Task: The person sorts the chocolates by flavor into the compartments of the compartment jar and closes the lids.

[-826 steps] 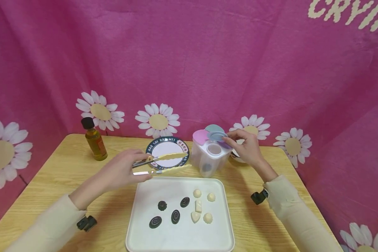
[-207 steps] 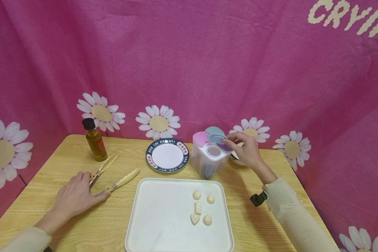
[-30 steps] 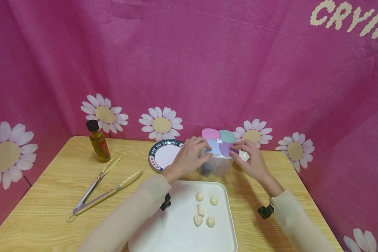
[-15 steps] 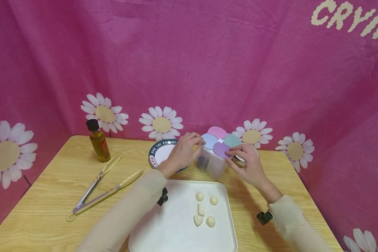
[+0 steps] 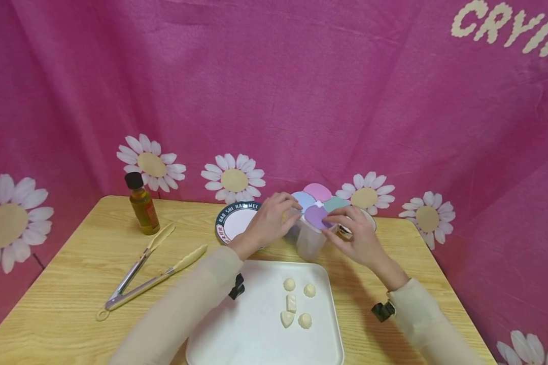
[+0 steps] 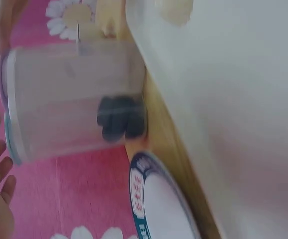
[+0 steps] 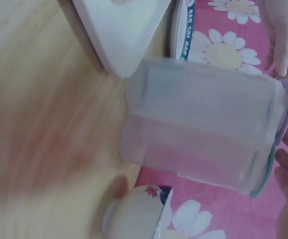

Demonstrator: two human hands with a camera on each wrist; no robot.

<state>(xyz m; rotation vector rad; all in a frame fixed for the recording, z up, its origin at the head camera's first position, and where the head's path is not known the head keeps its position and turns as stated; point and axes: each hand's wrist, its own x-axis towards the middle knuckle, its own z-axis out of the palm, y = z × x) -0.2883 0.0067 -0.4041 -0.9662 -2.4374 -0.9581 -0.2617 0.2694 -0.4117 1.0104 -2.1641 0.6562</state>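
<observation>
A translucent storage container (image 5: 308,247) with petal-shaped coloured lids stands behind the white tray (image 5: 237,334). My left hand (image 5: 271,219) grips its left side at the lid edge, near the blue lid (image 5: 305,199). At the front right, my right hand (image 5: 360,237) holds the edge by the purple lid (image 5: 316,216), thumb low and fingers above. All the lids lie down. In the left wrist view, dark chocolates (image 6: 116,117) rest at the bottom of one compartment. Several white chocolates (image 5: 291,303) sit on the tray's right half.
Tongs (image 5: 130,289) with cream tips lie spread on the left of the table. Behind them stands an oil bottle (image 5: 144,210) with a black cap. A dark-rimmed plate (image 5: 233,223) is partly behind the left hand, and a bowl (image 7: 139,216) stands to the container's right.
The dark chocolates have left the tray. The tongs were laid down and the blue lid lowered. Both hands have turned the container clockwise, bringing the purple lid to the front.
</observation>
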